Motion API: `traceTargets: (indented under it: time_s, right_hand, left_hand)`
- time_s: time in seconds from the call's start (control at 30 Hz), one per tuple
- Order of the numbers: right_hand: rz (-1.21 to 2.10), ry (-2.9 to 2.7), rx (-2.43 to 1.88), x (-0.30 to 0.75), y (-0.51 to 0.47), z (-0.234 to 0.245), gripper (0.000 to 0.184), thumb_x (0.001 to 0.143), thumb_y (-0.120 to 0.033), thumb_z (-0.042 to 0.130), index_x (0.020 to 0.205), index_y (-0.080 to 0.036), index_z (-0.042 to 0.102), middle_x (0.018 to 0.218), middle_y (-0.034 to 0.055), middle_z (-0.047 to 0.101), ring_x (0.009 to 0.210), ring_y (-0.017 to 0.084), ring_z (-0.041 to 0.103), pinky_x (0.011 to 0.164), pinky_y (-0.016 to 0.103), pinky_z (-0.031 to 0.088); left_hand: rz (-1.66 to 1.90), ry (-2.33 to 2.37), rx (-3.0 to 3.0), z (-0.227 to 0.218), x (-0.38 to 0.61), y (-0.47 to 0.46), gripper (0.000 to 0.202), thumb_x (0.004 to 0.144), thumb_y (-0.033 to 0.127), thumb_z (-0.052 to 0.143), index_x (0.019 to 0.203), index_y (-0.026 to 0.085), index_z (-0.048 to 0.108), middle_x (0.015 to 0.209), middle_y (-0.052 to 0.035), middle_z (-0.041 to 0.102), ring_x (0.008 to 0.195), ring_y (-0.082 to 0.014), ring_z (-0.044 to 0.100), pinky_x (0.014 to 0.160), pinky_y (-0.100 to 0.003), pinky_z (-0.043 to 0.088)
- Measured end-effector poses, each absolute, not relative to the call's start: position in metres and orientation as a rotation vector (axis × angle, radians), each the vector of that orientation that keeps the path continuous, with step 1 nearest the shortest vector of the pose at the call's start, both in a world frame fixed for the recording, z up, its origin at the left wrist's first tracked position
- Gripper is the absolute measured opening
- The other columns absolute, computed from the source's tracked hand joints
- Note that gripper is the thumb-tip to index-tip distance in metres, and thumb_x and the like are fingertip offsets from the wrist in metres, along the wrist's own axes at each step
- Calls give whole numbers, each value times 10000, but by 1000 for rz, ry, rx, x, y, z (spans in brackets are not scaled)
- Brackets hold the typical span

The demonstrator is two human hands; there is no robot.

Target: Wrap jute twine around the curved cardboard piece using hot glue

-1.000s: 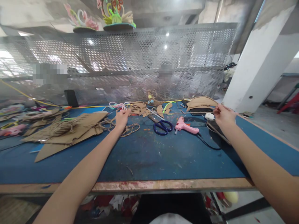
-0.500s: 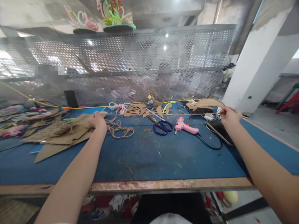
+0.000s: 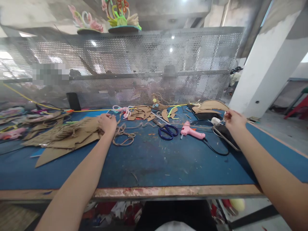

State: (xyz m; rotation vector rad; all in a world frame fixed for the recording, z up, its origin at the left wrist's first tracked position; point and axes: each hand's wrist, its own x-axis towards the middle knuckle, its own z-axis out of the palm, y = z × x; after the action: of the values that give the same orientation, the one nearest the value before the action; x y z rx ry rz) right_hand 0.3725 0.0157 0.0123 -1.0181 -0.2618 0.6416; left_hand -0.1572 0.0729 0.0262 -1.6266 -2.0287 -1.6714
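My left hand [image 3: 107, 123] rests, fingers curled, on the edge of a pile of brown cardboard pieces [image 3: 69, 134], right beside a loose tangle of jute twine [image 3: 124, 136]. A strand of that twine runs across the blue table [image 3: 154, 163] toward my right hand [image 3: 234, 120], which pinches it near a curved cardboard shape [image 3: 211, 105] at the far right. Blue-handled scissors [image 3: 167, 131] and a pink glue gun [image 3: 191, 131] lie between my hands.
A perforated metal screen [image 3: 144, 64] closes the back of the table, with craft figures on its top; people sit behind it. More cardboard scraps [image 3: 141, 113] lie mid-back. A black tray [image 3: 227, 134] and the glue gun's cable lie under my right wrist. A white pillar stands to the right.
My left hand went from the twine tangle leftward to the cardboard pile and stayed there. The twine bunch shifted and drew together. My right hand dipped slightly, still pinching the strand.
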Motion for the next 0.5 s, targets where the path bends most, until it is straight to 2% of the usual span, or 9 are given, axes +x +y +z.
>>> traceTargets:
  time_s: [0.07, 0.1, 0.17, 0.23, 0.33, 0.4, 0.5]
  right_hand:
    - [707, -343, -992, 354, 11, 19, 188, 885, -254, 617, 1052, -168, 612, 1038, 53, 634, 871, 136, 624, 756, 301, 539]
    - [747, -397, -974, 343, 7, 22, 82, 839, -185, 657, 909, -168, 617, 881, 18, 632, 741, 95, 602, 666, 234, 520]
    - [834, -525, -935, 318, -3, 27, 168, 730, -146, 734, 709, -181, 571, 658, -34, 562, 564, 65, 521, 511, 182, 455]
    - [933, -668, -913, 292, -16, 31, 198, 639, -167, 788, 680, -180, 596, 602, -32, 565, 519, 72, 509, 454, 185, 425]
    - [1067, -883, -910, 257, -38, 30, 269, 524, -236, 848, 686, -178, 641, 548, -29, 580, 470, 92, 517, 436, 219, 431]
    - [1174, -1165, -924, 240, -50, 27, 289, 569, -350, 829, 716, -190, 639, 567, -20, 611, 498, 110, 556, 480, 242, 462]
    - [1122, -1349, -942, 228, -58, 21, 308, 638, -430, 781, 763, -192, 631, 580, -20, 624, 496, 101, 545, 492, 241, 450]
  left_hand:
    - [-1607, -1997, -1561, 31, -139, 69, 238, 853, 228, 614, 1038, 79, 607, 1196, -163, 573, 1226, -317, 456, 1049, -541, 341]
    - [-1577, -1965, -1587, 34, -129, 67, 182, 820, 197, 632, 970, 96, 614, 1164, -152, 587, 1244, -317, 430, 1084, -526, 286]
    - [-1534, -1878, -1712, 39, -104, 60, 90, 815, 214, 618, 877, 150, 609, 1071, -102, 622, 1160, -263, 490, 1076, -443, 305]
    - [-1564, -1711, -2014, 42, -78, 50, 118, 849, 268, 550, 864, 165, 608, 1005, -92, 642, 1062, -239, 541, 1016, -405, 368]
    - [-1706, -1562, -2559, 39, -39, 27, 339, 890, 451, 452, 914, 171, 642, 1061, -101, 660, 1031, -232, 580, 893, -352, 457]
    - [-1778, -1519, -2973, 37, -19, 9, 469, 866, 567, 441, 1014, 177, 656, 1121, -112, 661, 1056, -242, 593, 799, -318, 494]
    - [-1652, -1638, -3481, 34, 1, -15, 570, 803, 654, 497, 1036, 166, 678, 995, -100, 701, 917, -220, 639, 716, -288, 493]
